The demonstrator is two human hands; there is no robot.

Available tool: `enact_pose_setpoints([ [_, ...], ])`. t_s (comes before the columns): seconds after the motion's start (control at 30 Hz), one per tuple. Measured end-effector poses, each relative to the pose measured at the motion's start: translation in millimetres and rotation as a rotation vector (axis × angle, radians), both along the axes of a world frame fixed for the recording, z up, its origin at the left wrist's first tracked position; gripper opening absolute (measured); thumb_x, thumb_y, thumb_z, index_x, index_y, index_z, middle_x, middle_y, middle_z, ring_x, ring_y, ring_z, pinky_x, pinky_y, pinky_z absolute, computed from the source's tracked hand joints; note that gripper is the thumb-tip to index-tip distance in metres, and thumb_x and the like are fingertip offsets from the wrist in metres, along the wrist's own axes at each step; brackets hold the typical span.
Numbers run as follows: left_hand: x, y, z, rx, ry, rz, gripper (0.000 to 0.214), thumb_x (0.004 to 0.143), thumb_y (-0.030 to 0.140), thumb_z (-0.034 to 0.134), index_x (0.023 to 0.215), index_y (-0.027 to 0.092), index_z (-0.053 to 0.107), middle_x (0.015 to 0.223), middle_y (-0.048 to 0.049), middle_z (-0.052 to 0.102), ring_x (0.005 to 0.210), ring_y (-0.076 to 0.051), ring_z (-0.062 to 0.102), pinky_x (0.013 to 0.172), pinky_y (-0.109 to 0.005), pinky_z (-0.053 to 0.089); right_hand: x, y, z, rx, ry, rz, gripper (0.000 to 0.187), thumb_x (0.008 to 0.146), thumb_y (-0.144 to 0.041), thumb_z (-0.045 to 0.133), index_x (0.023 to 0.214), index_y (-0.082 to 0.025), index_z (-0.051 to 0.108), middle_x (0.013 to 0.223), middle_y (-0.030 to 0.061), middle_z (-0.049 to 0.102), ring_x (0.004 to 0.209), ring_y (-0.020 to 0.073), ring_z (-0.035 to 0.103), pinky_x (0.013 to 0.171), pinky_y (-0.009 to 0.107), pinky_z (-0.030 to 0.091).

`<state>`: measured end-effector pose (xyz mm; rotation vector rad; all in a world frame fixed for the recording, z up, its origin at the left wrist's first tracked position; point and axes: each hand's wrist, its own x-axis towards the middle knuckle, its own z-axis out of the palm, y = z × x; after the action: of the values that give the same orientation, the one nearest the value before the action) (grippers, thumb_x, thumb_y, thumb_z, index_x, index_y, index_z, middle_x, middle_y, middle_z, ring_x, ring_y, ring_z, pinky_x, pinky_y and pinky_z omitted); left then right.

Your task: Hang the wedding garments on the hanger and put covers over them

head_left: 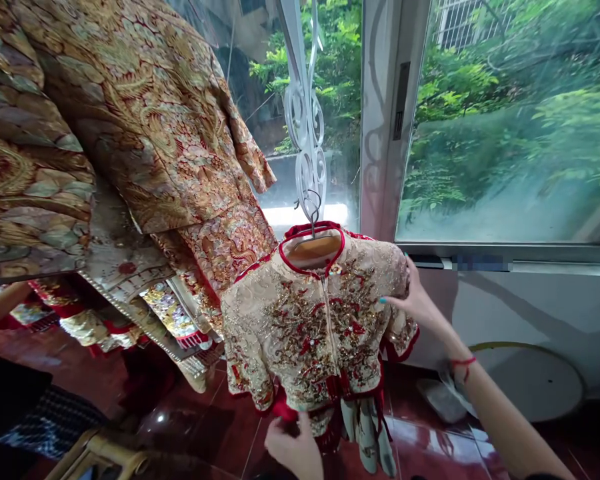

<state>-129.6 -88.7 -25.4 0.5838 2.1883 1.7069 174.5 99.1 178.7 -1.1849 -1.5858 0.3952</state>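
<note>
Beside the window: I am watching two bare hands at one hanging garment.

Right hand: open, the right hand (419, 303) rests its spread, teal-nailed fingers on the garment's shoulder, with a red string bracelet (463, 363) around the wrist.

Left hand: at the near edge, the left hand (294, 448) has its fingers curled at the garment's red hem; I cannot tell whether it grips.

Garment: a cream jacket (315, 327), worked in gold and red sequins with red piping and a centre zip, hangs upright between the two hands.

Support: a wooden hanger (313, 248) sits inside the collar, its metal hook (313, 207) looped over a white scrolled window grille (305, 113).

Left: gold-and-red brocade robes (145, 113) hang in overlapping layers just beside the jacket.

Far: a window (505, 133) looks onto green foliage.

Right: a pale round board (530, 380) with a yellow rim stands below the window.

Floor: glossy dark red tile (220, 440) runs beneath everything.

Near left: another person's forearm (0, 305) enters at the edge, well apart from the jacket, and a cane chair frame (100, 457) shows low down.
</note>
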Motion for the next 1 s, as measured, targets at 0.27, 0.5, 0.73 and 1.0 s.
enact_pose_setpoints([
  [0.27, 80, 83, 91.8, -0.33, 0.643, -0.687, 0.051, 0.078, 0.018, 0.059, 0.128, 0.011, 0.05, 0.126, -0.021, 0.057, 0.125, -0.036, 0.051, 0.107, -0.054, 0.038, -18, -7, -23.6, -0.04, 0.039, -0.162, 0.076, 0.08, -0.043, 0.062, 0.147, -0.02, 0.035, 0.127, 0.0166, 0.062, 0.112, 0.0329, 0.06, 0.089, 0.044, 0.049],
  [0.5, 45, 65, 237.7, 0.2, 0.735, -0.923, 0.033, 0.091, 0.014, 0.046, 0.122, 0.021, 0.054, 0.121, -0.0095, 0.06, 0.115, -0.021, 0.059, 0.101, -0.039, 0.048, -84, -64, 35.6, 0.263, 0.07, -0.253, 0.023, 0.09, -0.037, 0.057, 0.104, -0.02, 0.059, 0.101, 0.0104, 0.065, 0.097, 0.0257, 0.06, 0.088, 0.042, 0.047],
  [0.73, 35, 100, 343.4, -0.16, 1.457, -0.779, 0.046, 0.095, 0.018, 0.041, 0.141, 0.017, 0.038, 0.128, -0.0141, 0.058, 0.09, -0.021, 0.07, 0.069, -0.031, 0.056, -165, -43, 48.8, 0.079, 0.074, 0.055, 0.014, 0.091, -0.033, 0.052, 0.088, -0.02, 0.055, 0.081, 0.0064, 0.065, 0.069, 0.02, 0.059, 0.067, 0.031, 0.046],
  [1.0, 35, 102, 343.9, -0.293, 1.604, -0.731, 0.031, 0.101, 0.032, 0.034, 0.121, 0.021, 0.055, 0.108, -0.0064, 0.059, 0.07, -0.017, 0.068, 0.052, -0.026, 0.045, -147, -40, 59.9, -0.063, 0.28, 0.329, 0.022, 0.087, -0.04, 0.054, 0.078, -0.019, 0.055, 0.072, 0.0026, 0.061, 0.064, 0.0162, 0.052, 0.062, 0.028, 0.042],
])
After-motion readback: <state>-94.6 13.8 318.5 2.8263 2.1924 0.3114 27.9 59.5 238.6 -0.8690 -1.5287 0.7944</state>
